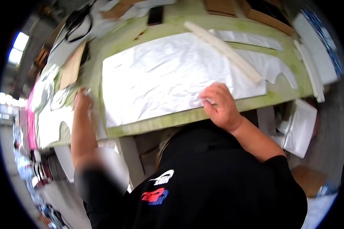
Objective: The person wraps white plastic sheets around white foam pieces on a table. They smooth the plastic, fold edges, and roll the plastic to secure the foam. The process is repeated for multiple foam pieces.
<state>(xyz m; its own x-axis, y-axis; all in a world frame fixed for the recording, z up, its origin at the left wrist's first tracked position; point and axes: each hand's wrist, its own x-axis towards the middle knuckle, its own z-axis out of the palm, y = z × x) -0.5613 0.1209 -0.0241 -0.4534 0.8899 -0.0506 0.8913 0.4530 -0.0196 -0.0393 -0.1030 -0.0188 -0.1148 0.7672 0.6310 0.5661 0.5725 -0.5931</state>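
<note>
A large, wrinkled white fabric sheet point(153, 76) lies spread across the table. Over its near edge is my right hand point(221, 106), with fingers curled and thumb drawn in; a small pale bit shows at the fingertips, too small to name. My left hand point(82, 100) is at the left, apart from the sheet, beside shiny clear plastic point(59, 98). Its fingers look bent, but blur hides what they hold, if anything. A long, pale, narrow bar point(225, 52) rests slantwise over the sheet's right part. Beyond it lie a curved white cut piece point(273, 65) and a white strip point(250, 39).
The table has a yellow-green cover point(133, 129). At its back are a dark phone point(155, 15) and cardboard boxes point(269, 14). A cardboard piece point(72, 66) lies at the left. A white container point(300, 126) stands below the table's right front edge.
</note>
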